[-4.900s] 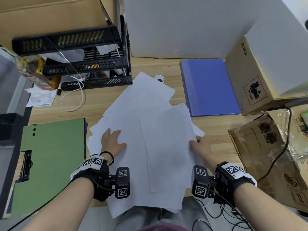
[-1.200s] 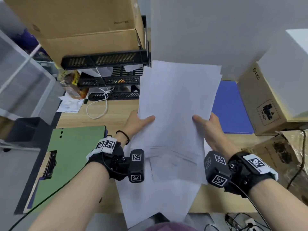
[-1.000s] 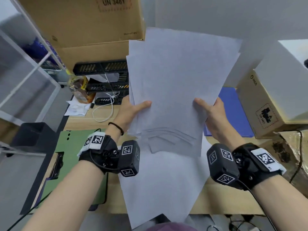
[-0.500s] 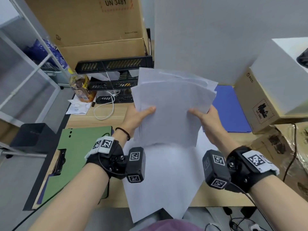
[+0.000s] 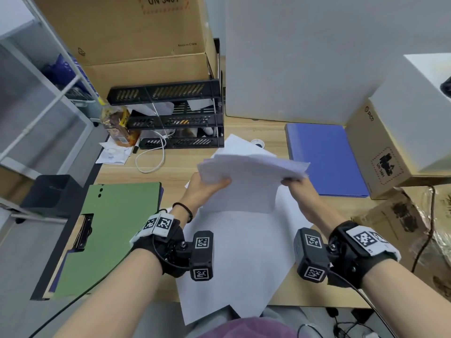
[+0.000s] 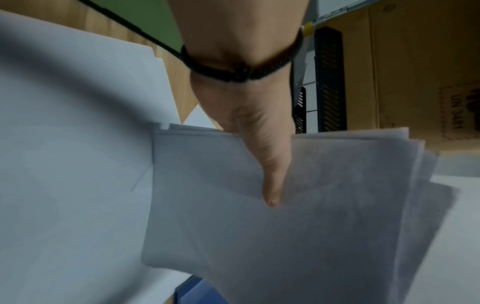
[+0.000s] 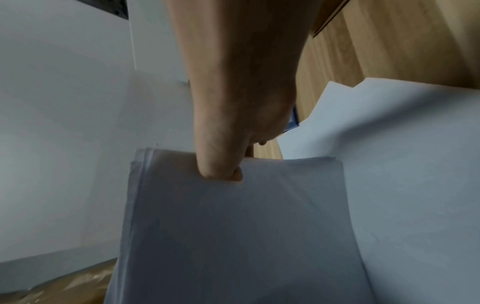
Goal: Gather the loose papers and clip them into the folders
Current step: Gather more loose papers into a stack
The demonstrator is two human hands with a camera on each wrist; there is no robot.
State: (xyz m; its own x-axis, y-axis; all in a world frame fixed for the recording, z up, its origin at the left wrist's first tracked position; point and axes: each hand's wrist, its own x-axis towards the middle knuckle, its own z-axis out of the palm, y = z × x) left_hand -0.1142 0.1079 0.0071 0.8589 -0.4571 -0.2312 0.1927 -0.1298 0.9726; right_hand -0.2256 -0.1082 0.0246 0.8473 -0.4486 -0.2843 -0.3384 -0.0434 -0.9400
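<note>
Both hands hold a sheaf of white papers above the wooden desk, its far end tipped away from me. My left hand pinches the sheaf's left edge, thumb on top. My right hand pinches the right edge, thumb pressed on the top sheet. More loose white sheets lie on the desk under the sheaf and overhang the near edge. A green folder with a black clip lies open at the left. A blue folder lies shut at the right.
A black stacked letter tray stands at the back with a white cable in front. Cardboard boxes and crumpled packaging crowd the right side. A large white box closes off the back.
The sheaf, held upright and high a second ago, has come down and tipped flatter over the desk. Both hands keep their hold on its side edges.
</note>
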